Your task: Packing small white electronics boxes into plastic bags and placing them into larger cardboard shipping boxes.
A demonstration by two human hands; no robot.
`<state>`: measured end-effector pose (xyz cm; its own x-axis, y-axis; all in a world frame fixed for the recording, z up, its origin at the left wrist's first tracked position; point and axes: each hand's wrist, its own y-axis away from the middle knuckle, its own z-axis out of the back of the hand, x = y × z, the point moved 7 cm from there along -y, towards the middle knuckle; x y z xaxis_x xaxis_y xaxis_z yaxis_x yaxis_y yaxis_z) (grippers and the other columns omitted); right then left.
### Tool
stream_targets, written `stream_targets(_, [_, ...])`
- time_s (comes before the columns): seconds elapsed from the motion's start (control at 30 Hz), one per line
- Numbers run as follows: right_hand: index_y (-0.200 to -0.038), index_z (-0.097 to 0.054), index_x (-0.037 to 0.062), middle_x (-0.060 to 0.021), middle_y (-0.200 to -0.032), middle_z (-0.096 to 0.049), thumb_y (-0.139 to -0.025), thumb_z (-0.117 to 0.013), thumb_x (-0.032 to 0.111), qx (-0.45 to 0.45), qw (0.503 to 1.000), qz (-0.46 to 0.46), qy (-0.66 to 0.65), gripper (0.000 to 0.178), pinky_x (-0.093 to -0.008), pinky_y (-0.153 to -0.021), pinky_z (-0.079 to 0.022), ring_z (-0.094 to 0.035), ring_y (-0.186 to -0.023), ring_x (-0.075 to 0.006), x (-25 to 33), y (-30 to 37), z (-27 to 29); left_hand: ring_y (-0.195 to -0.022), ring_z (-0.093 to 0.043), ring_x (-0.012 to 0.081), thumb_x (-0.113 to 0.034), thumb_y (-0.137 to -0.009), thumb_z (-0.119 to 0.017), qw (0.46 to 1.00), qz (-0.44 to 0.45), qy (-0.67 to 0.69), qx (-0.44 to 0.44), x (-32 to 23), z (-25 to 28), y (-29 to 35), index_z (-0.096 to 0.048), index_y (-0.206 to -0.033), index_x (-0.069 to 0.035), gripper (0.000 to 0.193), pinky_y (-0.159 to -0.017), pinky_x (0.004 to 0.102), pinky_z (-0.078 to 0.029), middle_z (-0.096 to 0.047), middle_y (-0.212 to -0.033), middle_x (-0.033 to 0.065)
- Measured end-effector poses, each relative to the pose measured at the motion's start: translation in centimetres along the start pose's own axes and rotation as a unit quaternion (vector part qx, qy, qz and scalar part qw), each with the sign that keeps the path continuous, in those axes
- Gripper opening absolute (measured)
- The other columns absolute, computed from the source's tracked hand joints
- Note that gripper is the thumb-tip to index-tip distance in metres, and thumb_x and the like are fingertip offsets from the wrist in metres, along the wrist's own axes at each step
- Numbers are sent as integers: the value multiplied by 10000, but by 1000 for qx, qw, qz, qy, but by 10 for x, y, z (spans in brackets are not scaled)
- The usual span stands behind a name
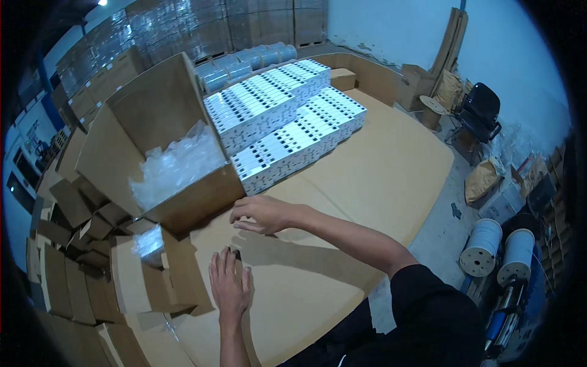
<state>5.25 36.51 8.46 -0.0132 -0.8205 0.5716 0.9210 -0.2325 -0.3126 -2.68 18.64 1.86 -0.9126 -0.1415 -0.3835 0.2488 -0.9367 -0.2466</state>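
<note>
- Here's my left hand [231,286], palm down, fingers spread, gripping nothing, low over the tan surface [373,183], just beside the small open carton [131,275].
- My right hand [266,215] is loosely bent, nothing visible in it, close by the large open carton [199,205]; contact, I can't tell.
- Done, by the look of it: white boxes [306,142] neatly ranked in 2 blocks behind the large carton, the rear 1 higher.
- Left as is: clear plastic bags [177,168] heaped inside the large carton, and a plastic-wrapped bundle [148,243] at the small carton, both cartons unclosed.
</note>
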Motion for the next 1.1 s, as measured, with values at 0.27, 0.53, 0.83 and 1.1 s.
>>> stream_targets(0.27, [-944,-718,35,-146,-884,-704,-881,-660,87,-210,971,-75,86,100,-418,-783,-547,-686,-855,-322,-88,45,149,-1435,-382,380,-190,-942,-652,998,-48,45,-10,-5,-13,-55,-582,-1358,-78,436,-1217,506,-263,-515,-1471,150])
stream_targets(0.53, [-1306,-600,109,-179,-1324,-524,-885,-665,47,-332,903,-173,210,430,-442,-974,-528,-613,-1149,-365,-175,36,229,-1419,-409,394,-161,-926,-652,998,-26,55,5,-6,-11,-56,-613,-1332,-57,420,-1200,501,-293,-532,-1463,162])
stream_targets(0.83, [-1310,-468,149,-165,-1387,-465,-831,-737,-9,-285,903,-248,205,572,-474,-980,-518,-595,-1179,-392,-199,29,228,-1411,-416,395,-153,-911,-670,998,-25,52,-2,-4,-10,-58,-613,-1319,-61,423,-1185,522,-309,-535,-1457,153])
stream_targets(1.1, [-1239,-598,123,-155,-1276,-562,-829,-682,-52,-265,910,-225,227,453,-455,-980,-516,-610,-1141,-373,-202,52,220,-1416,-416,386,-157,-910,-676,998,-29,51,-4,-6,-13,-56,-616,-1317,-71,421,-1195,511,-304,-541,-1454,138])
